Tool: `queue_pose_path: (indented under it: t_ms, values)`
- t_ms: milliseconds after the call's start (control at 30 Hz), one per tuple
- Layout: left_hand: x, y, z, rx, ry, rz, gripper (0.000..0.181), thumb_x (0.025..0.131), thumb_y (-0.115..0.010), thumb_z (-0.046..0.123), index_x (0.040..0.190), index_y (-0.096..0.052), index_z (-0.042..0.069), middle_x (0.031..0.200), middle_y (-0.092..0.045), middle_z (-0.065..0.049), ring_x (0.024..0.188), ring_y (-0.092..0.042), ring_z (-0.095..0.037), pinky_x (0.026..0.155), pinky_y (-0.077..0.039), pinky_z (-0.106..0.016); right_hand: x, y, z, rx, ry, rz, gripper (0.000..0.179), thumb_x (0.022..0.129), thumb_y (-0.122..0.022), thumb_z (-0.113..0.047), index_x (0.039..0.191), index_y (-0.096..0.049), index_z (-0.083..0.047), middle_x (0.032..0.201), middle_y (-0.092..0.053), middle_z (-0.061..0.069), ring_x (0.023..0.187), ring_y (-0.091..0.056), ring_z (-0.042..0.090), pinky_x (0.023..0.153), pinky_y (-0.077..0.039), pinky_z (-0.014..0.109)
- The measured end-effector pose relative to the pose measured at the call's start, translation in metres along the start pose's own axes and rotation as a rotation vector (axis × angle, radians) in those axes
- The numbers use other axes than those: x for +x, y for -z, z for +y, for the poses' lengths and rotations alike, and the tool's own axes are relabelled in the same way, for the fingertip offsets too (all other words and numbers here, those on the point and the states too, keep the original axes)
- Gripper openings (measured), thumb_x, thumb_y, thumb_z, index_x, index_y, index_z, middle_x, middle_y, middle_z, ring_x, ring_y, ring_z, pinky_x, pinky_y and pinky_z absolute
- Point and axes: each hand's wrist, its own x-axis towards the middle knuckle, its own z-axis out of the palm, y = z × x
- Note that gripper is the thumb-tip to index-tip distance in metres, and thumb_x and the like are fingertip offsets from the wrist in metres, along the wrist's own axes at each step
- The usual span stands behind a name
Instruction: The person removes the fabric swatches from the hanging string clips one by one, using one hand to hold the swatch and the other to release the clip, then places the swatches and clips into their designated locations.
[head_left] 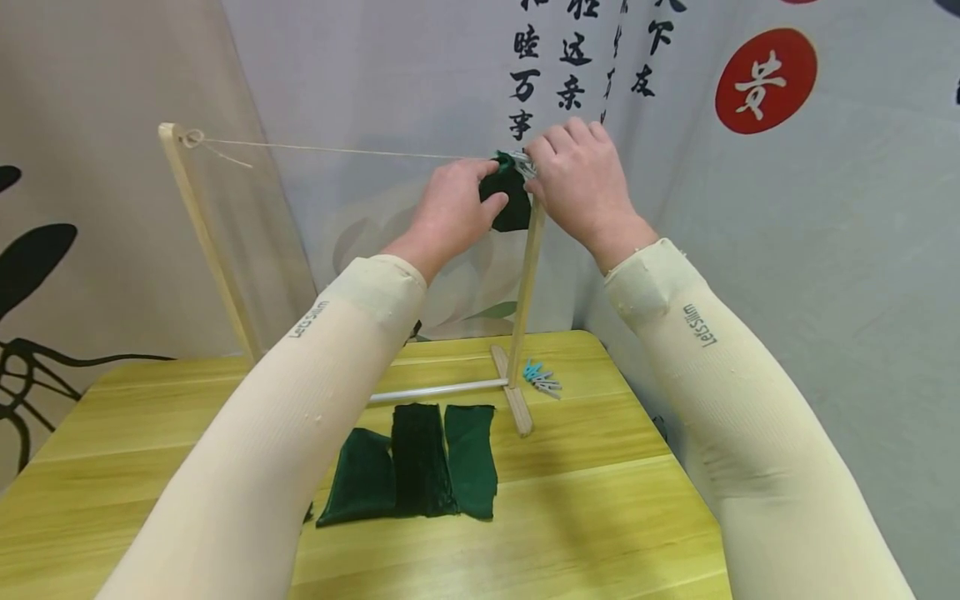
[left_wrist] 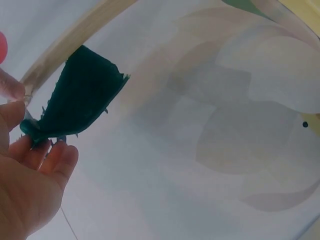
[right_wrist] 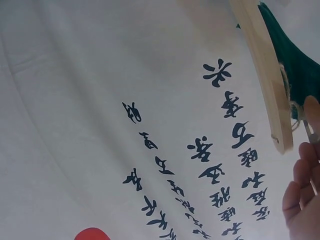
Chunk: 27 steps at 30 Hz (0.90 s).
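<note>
A dark green cloth piece (head_left: 512,200) hangs from a string (head_left: 337,151) near the top of the right wooden post (head_left: 528,283). My left hand (head_left: 453,204) holds its upper edge, bunched among the fingers in the left wrist view. My right hand (head_left: 581,179) pinches a grey clothespin (head_left: 522,163) at the string beside the post's top. In the right wrist view, the knotted string (right_wrist: 296,110) shows next to the fingers, while much of the clothespin is hidden.
Several green cloth pieces (head_left: 423,458) lie on the wooden table (head_left: 585,517). Blue and grey clothespins (head_left: 542,379) lie beside the post's foot (head_left: 519,410). A left post (head_left: 206,233) carries the string's other end, and a pale rod (head_left: 438,390) runs low between posts. Printed fabric hangs behind.
</note>
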Motion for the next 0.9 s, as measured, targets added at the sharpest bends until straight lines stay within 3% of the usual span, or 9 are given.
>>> queue_pose_path:
  t_ms: [333,667,767,833,900]
  values:
    - [0.002,0.001,-0.001,0.027,-0.003,-0.007,0.059,0.112,-0.057,0.035,0.166,-0.041,0.019,0.172,-0.042,-0.001,0.161,-0.037,-0.021,0.129,-0.038,-0.036,0.0,-0.003,-0.001,-0.052,0.017,-0.011,0.037,0.101,-0.078,-0.029,0.124,-0.068,-0.001,0.126,-0.073,0.016,0.115,-0.062,0.035,0.097,-0.051,0.047]
    - [0.001,-0.003,-0.005,0.015,-0.028,0.012,0.056,0.112,-0.058,0.032,0.164,-0.045,0.019,0.169,-0.047,-0.002,0.157,-0.044,-0.022,0.123,-0.045,-0.034,-0.001,-0.008,0.001,-0.079,0.058,0.076,0.027,0.105,-0.071,-0.023,0.11,-0.075,0.003,0.109,-0.079,0.017,0.1,-0.065,0.033,0.09,-0.052,0.042]
    - [-0.001,-0.008,-0.01,-0.015,-0.046,0.04,0.054,0.112,-0.058,0.029,0.163,-0.047,0.019,0.167,-0.049,-0.003,0.115,-0.072,-0.027,0.097,-0.057,-0.031,-0.001,-0.008,0.001,-0.074,0.064,0.078,0.026,0.105,-0.07,-0.022,0.112,-0.076,0.003,0.11,-0.08,0.017,0.1,-0.066,0.033,0.089,-0.052,0.041]
    - [-0.004,-0.013,-0.015,-0.025,-0.064,0.069,0.052,0.111,-0.059,0.027,0.162,-0.048,0.019,0.166,-0.05,-0.003,0.078,-0.067,-0.028,0.077,-0.053,-0.031,0.0,-0.008,0.0,-0.077,0.065,0.072,0.027,0.106,-0.07,-0.022,0.114,-0.077,0.002,0.111,-0.08,0.017,0.1,-0.066,0.033,0.09,-0.052,0.041]
    - [-0.006,-0.018,-0.019,-0.037,-0.083,0.095,0.05,0.111,-0.059,0.025,0.16,-0.05,0.018,0.165,-0.051,-0.005,0.058,-0.052,-0.031,0.067,-0.047,-0.035,0.0,-0.008,0.0,-0.082,0.064,0.066,0.027,0.106,-0.069,-0.022,0.115,-0.077,0.003,0.111,-0.08,0.017,0.1,-0.066,0.032,0.089,-0.052,0.041]
